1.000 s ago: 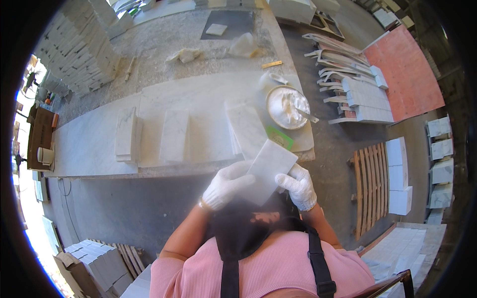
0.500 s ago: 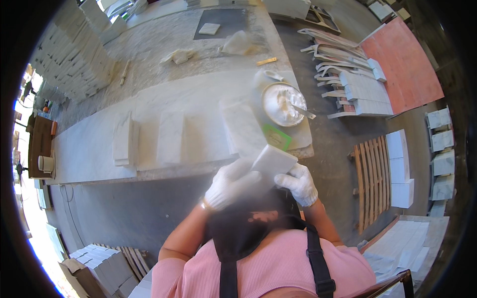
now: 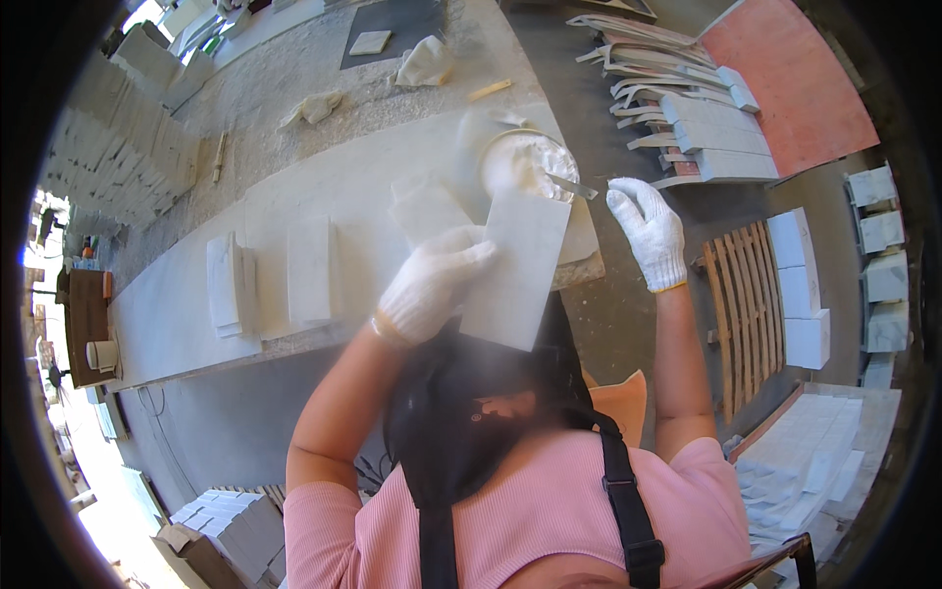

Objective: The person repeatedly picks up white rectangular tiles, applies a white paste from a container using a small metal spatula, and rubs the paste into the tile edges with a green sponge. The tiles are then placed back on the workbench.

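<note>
My left hand (image 3: 432,285), in a white knitted glove, grips a white marble-look tile (image 3: 518,270) by its left edge and holds it tilted over the table's near edge. To the right of the tile, my gloved right hand (image 3: 648,234) is raised, empty, with thumb and fingers loosely apart. It is close to the handle end of a putty knife (image 3: 571,187) but does not touch it. The knife's other end rests in white paste (image 3: 535,162) in a round bowl (image 3: 498,139). The tile's upper end overlaps the bowl's near rim in view.
Stacked tiles (image 3: 226,285) and further tiles (image 3: 312,270) lie on the long dusty worktable (image 3: 177,304). Farther back are a crumpled cloth (image 3: 425,64) and a yellow-handled tool (image 3: 489,90). A wooden pallet (image 3: 738,319) and white blocks (image 3: 793,275) stand to the right.
My right hand has let go of the tile and moved right and up toward the putty knife. The left hand keeps the tile, now turned more upright. The green sheet is no longer visible.
</note>
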### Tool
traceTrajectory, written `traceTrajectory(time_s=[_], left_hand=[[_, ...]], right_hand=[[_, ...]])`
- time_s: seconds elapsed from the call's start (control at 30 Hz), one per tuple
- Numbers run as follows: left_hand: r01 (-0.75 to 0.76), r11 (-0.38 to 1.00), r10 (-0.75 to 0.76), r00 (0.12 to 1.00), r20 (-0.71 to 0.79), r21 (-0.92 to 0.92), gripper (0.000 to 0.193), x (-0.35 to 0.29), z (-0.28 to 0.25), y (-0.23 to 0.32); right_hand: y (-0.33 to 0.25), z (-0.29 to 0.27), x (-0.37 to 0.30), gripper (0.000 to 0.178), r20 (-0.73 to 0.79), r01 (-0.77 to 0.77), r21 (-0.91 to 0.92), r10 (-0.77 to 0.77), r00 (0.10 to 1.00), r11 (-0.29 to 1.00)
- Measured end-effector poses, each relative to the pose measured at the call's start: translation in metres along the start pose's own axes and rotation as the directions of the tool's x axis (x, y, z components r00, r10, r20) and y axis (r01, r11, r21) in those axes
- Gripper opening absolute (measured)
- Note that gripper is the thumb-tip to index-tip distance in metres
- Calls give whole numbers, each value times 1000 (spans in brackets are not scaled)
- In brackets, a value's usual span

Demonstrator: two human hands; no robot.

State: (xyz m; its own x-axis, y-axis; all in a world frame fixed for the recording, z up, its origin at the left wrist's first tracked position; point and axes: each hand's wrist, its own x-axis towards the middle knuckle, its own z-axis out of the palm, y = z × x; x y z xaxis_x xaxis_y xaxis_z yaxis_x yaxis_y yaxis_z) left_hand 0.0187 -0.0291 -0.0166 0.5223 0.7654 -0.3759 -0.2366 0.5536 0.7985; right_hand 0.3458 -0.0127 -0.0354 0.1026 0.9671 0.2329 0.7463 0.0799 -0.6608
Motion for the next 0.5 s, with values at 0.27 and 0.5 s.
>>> traceTrajectory(time_s=[0.27,0.5], left_hand=[[-38,987,34,999,-30,-158,36,32,-8,5],[-38,979,35,999,-18,-201,38,49,-18,7]], right_hand=[[-10,24,48,52,293,-63,-390,188,937,919],[-8,40,57,37,359,-5,-364,145,922,931]])
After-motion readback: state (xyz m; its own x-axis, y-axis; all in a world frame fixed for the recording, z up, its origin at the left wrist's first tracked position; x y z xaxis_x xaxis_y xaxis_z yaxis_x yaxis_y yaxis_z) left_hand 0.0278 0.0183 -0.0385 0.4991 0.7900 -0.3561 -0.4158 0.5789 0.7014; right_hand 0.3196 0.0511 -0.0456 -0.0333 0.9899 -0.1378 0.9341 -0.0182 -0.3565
